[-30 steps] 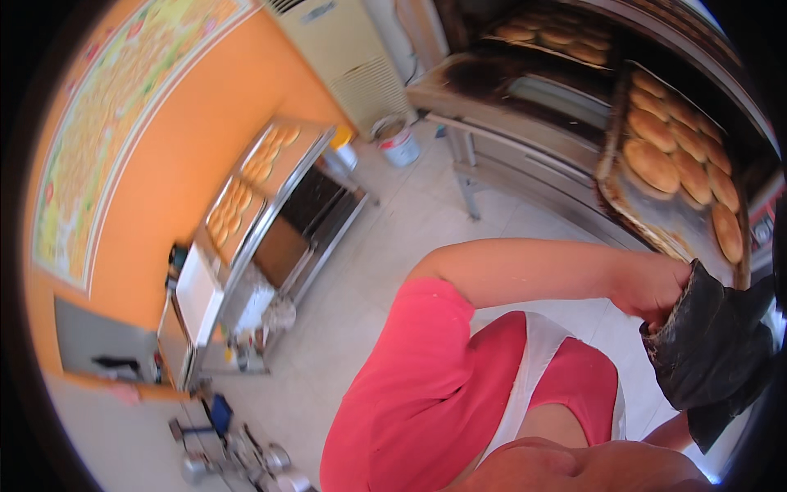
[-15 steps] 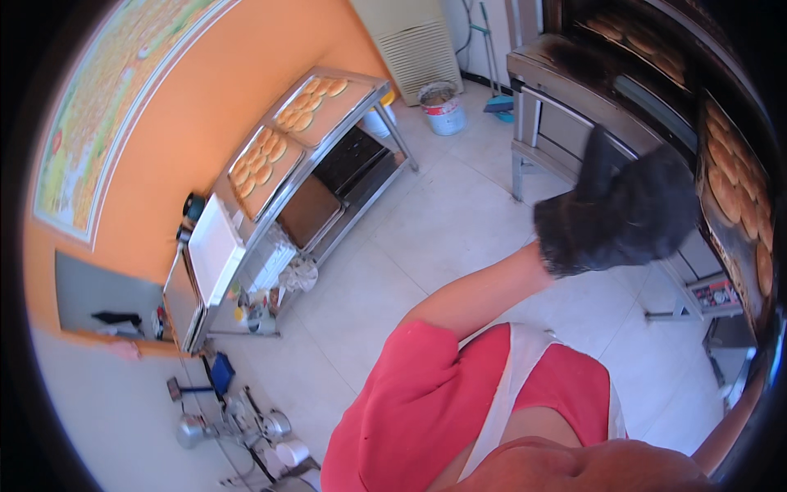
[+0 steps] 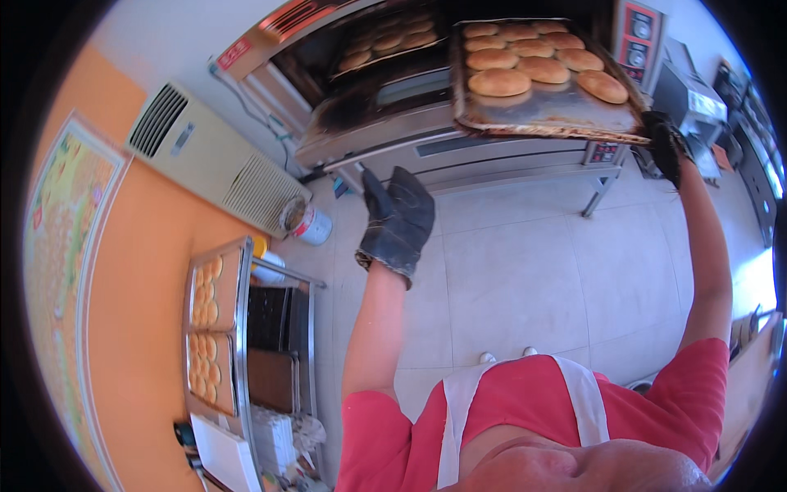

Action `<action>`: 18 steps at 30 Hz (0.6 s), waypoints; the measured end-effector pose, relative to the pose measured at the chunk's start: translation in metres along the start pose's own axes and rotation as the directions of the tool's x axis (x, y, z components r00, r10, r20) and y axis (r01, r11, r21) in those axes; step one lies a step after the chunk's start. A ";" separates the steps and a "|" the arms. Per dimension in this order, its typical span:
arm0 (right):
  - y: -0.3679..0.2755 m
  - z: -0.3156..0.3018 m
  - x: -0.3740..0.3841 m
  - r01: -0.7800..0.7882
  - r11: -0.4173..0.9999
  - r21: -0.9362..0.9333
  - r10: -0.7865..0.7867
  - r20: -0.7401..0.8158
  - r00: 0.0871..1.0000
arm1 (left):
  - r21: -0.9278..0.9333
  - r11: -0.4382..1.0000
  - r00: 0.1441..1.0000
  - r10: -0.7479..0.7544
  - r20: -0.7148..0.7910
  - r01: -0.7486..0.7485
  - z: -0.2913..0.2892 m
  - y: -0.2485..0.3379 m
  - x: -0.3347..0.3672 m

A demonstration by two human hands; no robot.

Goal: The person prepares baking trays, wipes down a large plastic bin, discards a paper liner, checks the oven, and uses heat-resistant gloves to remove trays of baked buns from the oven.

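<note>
A dark baking tray (image 3: 545, 115) juts from the open oven mouth, and several round golden buns (image 3: 533, 67) lie on it in rows. Its near right corner is gripped by my right hand (image 3: 668, 148), which wears a black glove. My left hand (image 3: 398, 217), in a black leather glove, is raised in front of the oven, left of the tray and apart from it. The left thumb stands off from the fingers, and nothing shows in that hand. A second tray of buns (image 3: 393, 43) sits deeper in the oven at left.
The metal oven (image 3: 459, 156) spans the far side, its handle bar sticking out at left. At left, a metal rack (image 3: 243, 287) bears more bun trays (image 3: 215, 373). A white bucket (image 3: 311, 225) stands by a tall air conditioner (image 3: 205, 160). A metal machine (image 3: 693, 94) is at far right.
My view has swung right to face the oven. The left glove now appears left of the tray, with its thumb apart. The right glove has come into sight on the tray's corner.
</note>
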State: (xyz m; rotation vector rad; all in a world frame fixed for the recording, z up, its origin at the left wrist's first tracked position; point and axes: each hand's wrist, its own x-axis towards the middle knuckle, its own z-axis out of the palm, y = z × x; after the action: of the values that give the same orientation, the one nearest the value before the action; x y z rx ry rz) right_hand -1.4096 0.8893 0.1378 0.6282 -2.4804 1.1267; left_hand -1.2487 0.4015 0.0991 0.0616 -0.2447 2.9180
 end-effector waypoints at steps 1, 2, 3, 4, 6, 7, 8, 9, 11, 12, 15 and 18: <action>0.003 0.000 -0.011 0.069 0.998 -0.013 -0.069 -0.062 0.996 | 0.147 0.989 0.998 -0.029 0.051 0.021 -0.004 0.001 0.007; -0.015 -0.002 -0.022 0.126 0.984 -0.124 -0.136 -0.077 0.988 | 0.355 0.934 0.988 -0.093 0.125 0.043 -0.005 0.007 0.014; -0.012 -0.003 -0.030 0.163 0.965 -0.205 -0.183 -0.084 0.979 | 0.547 0.837 0.968 -0.155 0.199 0.021 -0.004 0.015 0.019; -0.006 -0.014 -0.043 0.185 0.933 -0.307 -0.222 -0.087 0.971 | 0.559 0.820 0.921 -0.305 0.243 0.124 -0.002 0.010 0.031; -0.051 -0.011 -0.062 0.103 0.845 -0.526 -0.141 -0.033 0.989 | 0.627 0.768 0.950 -0.278 0.144 0.130 0.021 -0.018 0.027; -0.058 -0.021 -0.073 0.037 0.856 -0.516 -0.051 -0.013 0.999 | 0.665 0.742 0.991 -0.135 0.023 0.086 0.046 -0.068 0.026; -0.071 -0.027 -0.076 -0.017 0.867 -0.497 0.033 0.022 0.999 | 0.706 0.707 0.995 0.039 -0.093 0.038 0.070 -0.093 0.021; -0.073 -0.031 -0.089 -0.077 0.900 -0.429 0.090 0.008 0.996 | 0.665 0.734 0.987 -0.157 -0.030 0.137 0.072 -0.100 0.020; -0.064 -0.033 -0.109 -0.173 0.941 -0.291 0.168 -0.041 0.985 | 0.705 0.700 0.993 -0.107 -0.057 0.117 0.070 -0.117 0.025; -0.063 -0.033 -0.115 -0.204 0.953 -0.223 0.190 -0.083 0.978 | 0.757 0.650 0.998 -0.013 -0.068 0.060 0.072 -0.127 0.025; -0.083 -0.020 -0.101 -0.409 0.232 0.882 0.568 0.219 0.793 | 0.847 0.531 0.985 0.163 -0.052 -0.043 0.062 -0.136 0.023; -0.095 -0.030 -0.096 0.068 0.994 -0.087 -0.056 0.129 0.990 | 0.879 0.471 0.972 0.231 -0.043 -0.073 0.059 -0.136 0.010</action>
State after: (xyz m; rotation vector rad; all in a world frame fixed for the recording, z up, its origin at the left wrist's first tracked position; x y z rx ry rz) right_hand -1.2755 0.8807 0.1697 0.7663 -2.5822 0.9726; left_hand -1.2279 0.5249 0.1795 -0.0413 1.3759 2.8274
